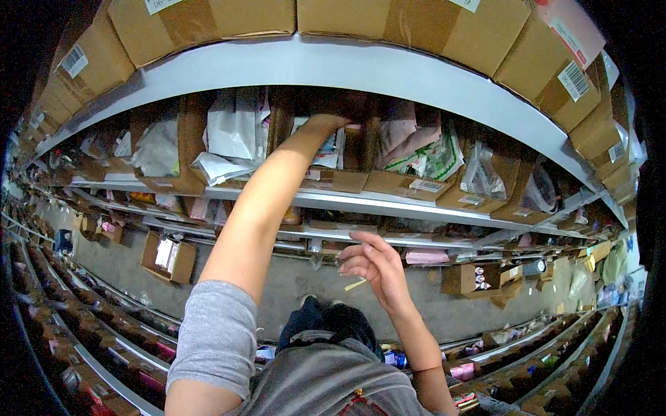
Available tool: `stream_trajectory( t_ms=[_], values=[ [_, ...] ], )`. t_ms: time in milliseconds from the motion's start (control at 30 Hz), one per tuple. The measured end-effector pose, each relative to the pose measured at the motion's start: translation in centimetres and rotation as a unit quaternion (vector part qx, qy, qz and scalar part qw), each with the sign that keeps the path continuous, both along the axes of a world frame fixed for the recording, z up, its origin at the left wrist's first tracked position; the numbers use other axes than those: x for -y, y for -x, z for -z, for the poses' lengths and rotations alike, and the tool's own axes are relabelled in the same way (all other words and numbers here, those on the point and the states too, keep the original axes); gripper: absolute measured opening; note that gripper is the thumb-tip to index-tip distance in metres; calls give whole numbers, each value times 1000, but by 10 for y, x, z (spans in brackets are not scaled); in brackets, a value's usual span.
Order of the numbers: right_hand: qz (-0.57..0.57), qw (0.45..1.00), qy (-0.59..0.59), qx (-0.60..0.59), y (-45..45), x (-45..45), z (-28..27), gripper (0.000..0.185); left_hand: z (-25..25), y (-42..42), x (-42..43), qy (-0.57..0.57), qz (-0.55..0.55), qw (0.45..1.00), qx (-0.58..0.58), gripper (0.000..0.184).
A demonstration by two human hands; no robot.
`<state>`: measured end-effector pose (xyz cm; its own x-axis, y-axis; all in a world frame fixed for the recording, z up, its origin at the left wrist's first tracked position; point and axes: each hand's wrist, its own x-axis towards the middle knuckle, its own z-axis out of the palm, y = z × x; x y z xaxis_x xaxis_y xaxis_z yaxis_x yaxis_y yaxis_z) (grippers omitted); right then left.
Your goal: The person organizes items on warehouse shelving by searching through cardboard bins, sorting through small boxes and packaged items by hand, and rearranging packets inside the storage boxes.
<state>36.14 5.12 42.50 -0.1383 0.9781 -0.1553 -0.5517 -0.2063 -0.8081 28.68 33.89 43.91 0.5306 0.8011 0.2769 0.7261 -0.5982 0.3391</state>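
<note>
Left hand (331, 125), grip indiscernible, is risking snagged packets (333, 154) by reaching inside the crowded upper-centre box (347, 180); right hand (378, 269) is hovering unclenched.

Strong fisheye bowing, black grainy corners, brightly lit shelf edge (402, 63), shadowed boxes (350, 182) beneath

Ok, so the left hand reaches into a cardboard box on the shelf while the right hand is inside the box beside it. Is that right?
Not quite: the right hand is not inside a box. The head view shows it out in the open, in front of the shelf. The left hand does reach into a cardboard box there.
</note>
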Motion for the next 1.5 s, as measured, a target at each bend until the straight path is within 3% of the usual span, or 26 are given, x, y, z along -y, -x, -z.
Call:
stream_trajectory(
  t_ms=[233, 333, 400, 633, 733, 800, 933, 1033, 1133, 1200, 1367, 1433, 1467, 1500],
  values=[
    [-19, 1000, 9, 3, 5, 6, 2, 31, -4, 3, 8, 11, 2, 1000, 26, 69],
    [-26, 1000, 16, 5, 5, 6, 4, 31, 24, 2, -17, -4, -55, 998, 15, 74],
    [-30, 999, 18, 8, 5, 6, 3, 30, 31, 7, -18, 37, -14, 998, -51, 75],
    [-43, 999, 27, 9, 8, 9, 7, 31, 50, -17, -39, 41, -22, 999, 8, 77],
    [-38, 999, 27, 1, 8, 13, 6, 30, 27, -14, -6, -143, -92, 985, -5, 75],
    [-34, 999, 31, 5, 7, 14, 6, 30, 24, -16, -2, -149, -181, 972, -17, 68],
    [-25, 999, 26, 2, 5, 16, 5, 30, 27, -23, -15, -98, -203, 974, -31, 63],
    [-22, 999, 33, 5, 4, 18, 6, 30, 53, -18, -37, 32, -89, 995, 37, 60],
    [-29, 999, 38, 7, 5, 17, 8, 30, 57, -22, -37, 31, -61, 972, 223, 58],
    [-37, 999, 34, 6, 7, 15, 9, 29, 2, -12, 15, -89, -131, 987, 33, 53],
    [-50, 998, 35, 8, 6, 11, 9, 28, -7, -1, 33, -16, -134, 990, -34, 54],
    [16, 985, -76, 151, 2, 4, 14, 26, -11, 1, 42, 1, -158, 986, -55, 52],
    [61, 973, -111, 194, 1, 0, 14, 24, -21, 3, 50, 26, -140, 982, -126, 50],
    [127, 914, -189, 336, -1, -7, 9, 23, -26, 4, 53, 52, -123, 972, -196, 49]
  ],
)
